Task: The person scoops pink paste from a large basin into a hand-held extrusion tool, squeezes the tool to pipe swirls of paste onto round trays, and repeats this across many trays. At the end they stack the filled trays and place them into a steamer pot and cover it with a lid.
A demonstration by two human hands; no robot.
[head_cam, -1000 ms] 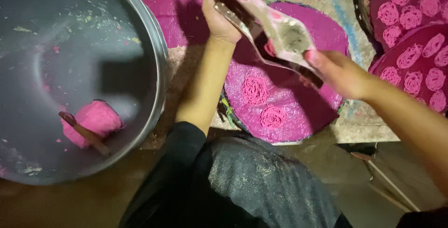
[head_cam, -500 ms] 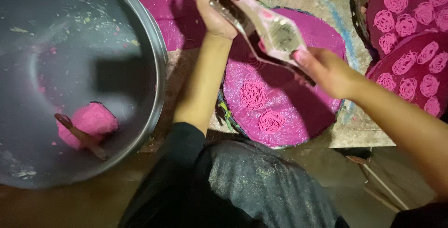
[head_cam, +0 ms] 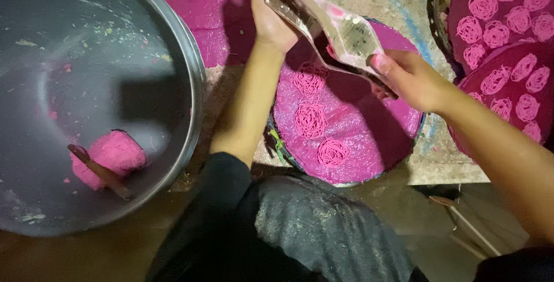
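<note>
Rustic food workshop: dough basin point(head_cam: 190, 86), pink noodle trays point(head_cam: 404, 137)

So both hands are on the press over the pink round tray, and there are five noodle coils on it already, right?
Not five. The head view shows three coils on the pink round tray. The rest stands: left hand and right hand both hold the press over it.

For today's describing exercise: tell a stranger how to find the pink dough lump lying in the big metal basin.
Start at the large grey metal basin filling the left side. Look to its lower left floor, where a pink dough lump lies with a brown stick resting across it. Unlike the thin noodle coils on the round pink tray, it is one solid mass.
</note>
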